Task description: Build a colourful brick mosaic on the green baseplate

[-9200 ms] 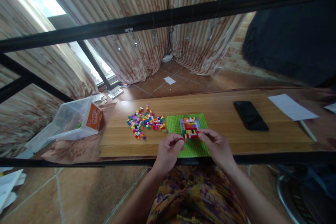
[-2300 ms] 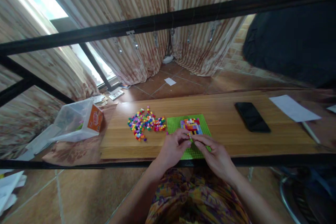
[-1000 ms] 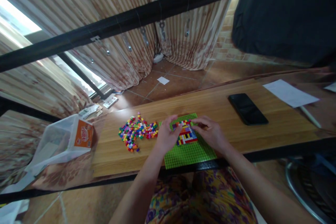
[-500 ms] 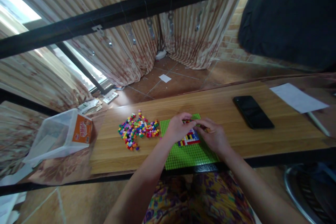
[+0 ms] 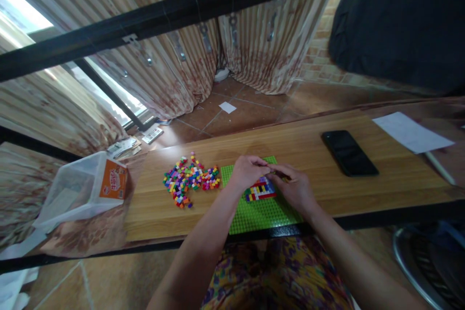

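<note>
A green studded baseplate (image 5: 254, 220) lies at the front edge of the wooden board. Rows of small coloured bricks (image 5: 262, 191) in red, white, yellow, black and blue are fixed on its middle. Over the plate's far part, my left hand (image 5: 250, 170) and my right hand (image 5: 292, 183) meet at the fingertips. Both are closed in a pinch, and whatever is between the fingers is too small to make out. Left of the plate spreads a loose pile of multicoloured bricks (image 5: 191, 177).
A black phone (image 5: 349, 153) and a white sheet of paper (image 5: 412, 131) lie to the right. At the far left stands a clear plastic box (image 5: 78, 186) with an orange label. A dark metal bar (image 5: 160, 14) crosses above, with striped curtains behind.
My left fingers have straightened and drawn together toward my right fingertips, uncovering slightly more of the brick rows. The right hand has hardly moved.
</note>
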Action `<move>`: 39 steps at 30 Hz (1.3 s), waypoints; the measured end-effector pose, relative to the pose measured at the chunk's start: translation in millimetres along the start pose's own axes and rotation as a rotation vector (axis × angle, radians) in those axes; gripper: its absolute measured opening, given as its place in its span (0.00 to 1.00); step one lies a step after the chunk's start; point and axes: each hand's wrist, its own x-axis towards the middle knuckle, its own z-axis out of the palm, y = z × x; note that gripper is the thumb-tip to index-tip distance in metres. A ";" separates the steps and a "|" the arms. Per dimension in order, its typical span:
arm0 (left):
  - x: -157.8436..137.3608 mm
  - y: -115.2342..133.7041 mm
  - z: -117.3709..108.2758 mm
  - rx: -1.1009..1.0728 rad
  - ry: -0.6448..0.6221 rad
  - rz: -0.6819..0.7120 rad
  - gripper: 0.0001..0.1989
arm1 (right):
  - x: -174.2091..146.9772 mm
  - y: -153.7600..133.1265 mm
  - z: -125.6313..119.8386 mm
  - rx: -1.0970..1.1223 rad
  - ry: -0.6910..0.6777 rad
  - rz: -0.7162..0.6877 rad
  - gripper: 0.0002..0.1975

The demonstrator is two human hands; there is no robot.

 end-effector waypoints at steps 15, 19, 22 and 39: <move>3.7 -3.4 -7.7 -0.029 -0.069 0.039 0.07 | -8.3 14.1 -13.0 0.029 0.042 0.062 0.19; -2.1 -6.8 -12.7 -0.142 0.034 0.066 0.11 | -10.1 11.8 -21.9 -0.096 0.008 0.025 0.21; -13.5 -11.5 -16.2 -0.247 0.152 0.096 0.11 | -11.4 6.6 -15.6 -0.147 -0.020 -0.040 0.23; -82.7 -69.2 2.7 -0.488 0.267 0.147 0.17 | -18.6 9.9 11.1 -0.200 -0.117 0.058 0.33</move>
